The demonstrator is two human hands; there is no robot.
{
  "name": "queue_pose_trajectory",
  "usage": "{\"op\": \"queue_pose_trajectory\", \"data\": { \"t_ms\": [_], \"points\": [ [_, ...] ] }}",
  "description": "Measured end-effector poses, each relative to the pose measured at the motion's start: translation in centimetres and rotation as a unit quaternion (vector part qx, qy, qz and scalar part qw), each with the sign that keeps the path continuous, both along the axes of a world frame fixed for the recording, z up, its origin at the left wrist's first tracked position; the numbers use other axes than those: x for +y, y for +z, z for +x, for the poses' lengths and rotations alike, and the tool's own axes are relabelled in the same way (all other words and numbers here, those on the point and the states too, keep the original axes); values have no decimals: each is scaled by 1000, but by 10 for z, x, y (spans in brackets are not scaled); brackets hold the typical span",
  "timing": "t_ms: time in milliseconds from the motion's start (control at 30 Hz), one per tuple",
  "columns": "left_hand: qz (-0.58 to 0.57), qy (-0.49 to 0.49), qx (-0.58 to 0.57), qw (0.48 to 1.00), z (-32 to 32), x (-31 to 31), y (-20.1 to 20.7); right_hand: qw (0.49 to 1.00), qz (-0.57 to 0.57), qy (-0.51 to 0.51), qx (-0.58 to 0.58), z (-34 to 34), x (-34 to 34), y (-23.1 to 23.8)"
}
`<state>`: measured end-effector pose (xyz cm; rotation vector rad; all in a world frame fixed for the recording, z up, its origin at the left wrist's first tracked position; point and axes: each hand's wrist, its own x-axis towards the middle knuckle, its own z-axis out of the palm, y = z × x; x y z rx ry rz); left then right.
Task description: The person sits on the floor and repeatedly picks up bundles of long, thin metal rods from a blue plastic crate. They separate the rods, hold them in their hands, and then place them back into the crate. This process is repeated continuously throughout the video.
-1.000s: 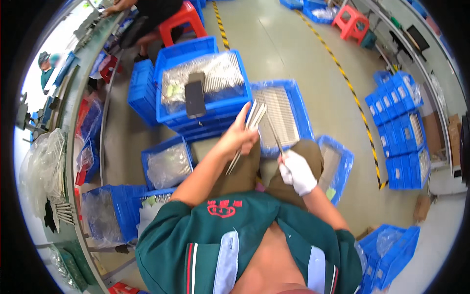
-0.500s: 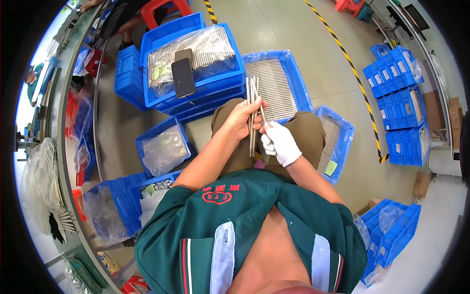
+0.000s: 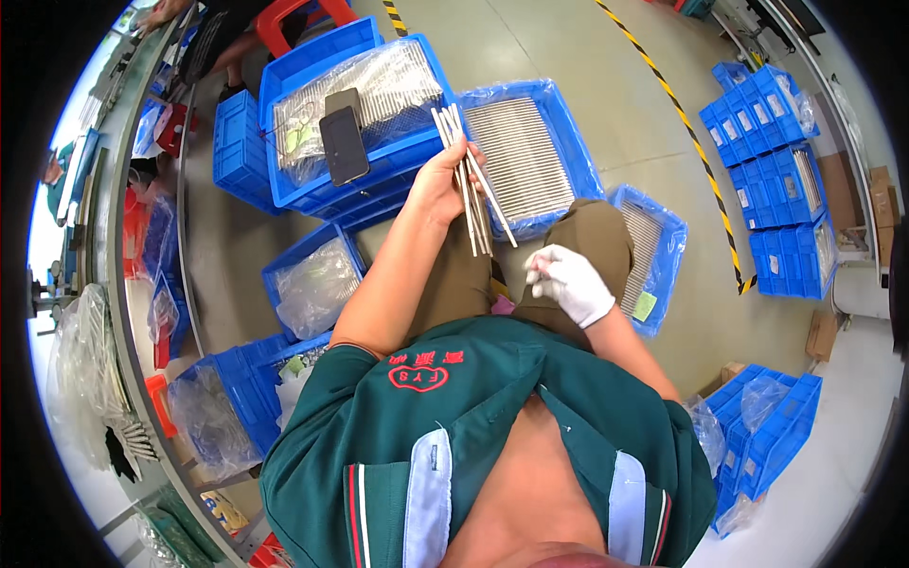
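Note:
Several slim silver metal rods (image 3: pixel 473 204) are gripped in my bare left hand (image 3: pixel 441 187), held above my lap and fanned a little apart at both ends. My right hand (image 3: pixel 574 284), in a white glove, hovers over my right thigh, apart from the rods. Its fingers are loosely bent, and nothing shows between them. Just beyond the rods lies a blue crate (image 3: pixel 579 156) lined with clear plastic, with rows of similar rods (image 3: pixel 519 156) inside.
Stacked blue crates (image 3: pixel 383 189) at the far left hold bagged rods, with a black phone (image 3: pixel 343 147) on top. Another rod crate (image 3: pixel 674 260) sits by my right knee. A shelf (image 3: pixel 123 218) runs along the left. More blue crates (image 3: pixel 772 185) are stacked at right.
My right hand has left the rods and drawn back toward the right. My left hand has moved up and left with the rods, which now lean and spread more.

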<state>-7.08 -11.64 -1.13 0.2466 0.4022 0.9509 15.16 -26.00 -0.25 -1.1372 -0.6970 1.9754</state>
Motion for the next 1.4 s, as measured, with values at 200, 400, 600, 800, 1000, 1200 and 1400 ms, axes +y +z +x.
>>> {"op": "queue_pose_trajectory", "data": {
  "t_ms": [200,400,600,800,1000,1200,1400],
  "points": [
    [-28,-24,-4,999,28,-9,-14,996,-21,-9,86,18,33,9],
    [-99,-10,-11,995,45,-12,-25,993,75,11,-90,26,59,6],
    [-97,33,30,994,66,-9,-32,887,167,251,-350,0,83,-8],
    [-109,8,58,992,92,-28,-44,915,56,257,-305,9,88,-66],
    [-100,-49,152,982,109,2,-26,937,83,213,-263,24,107,-43],
    [99,-64,404,907,122,82,-10,902,156,125,-382,71,176,-3],
    [99,11,368,924,111,80,-11,574,222,295,-731,127,235,-50]
  ]
}}
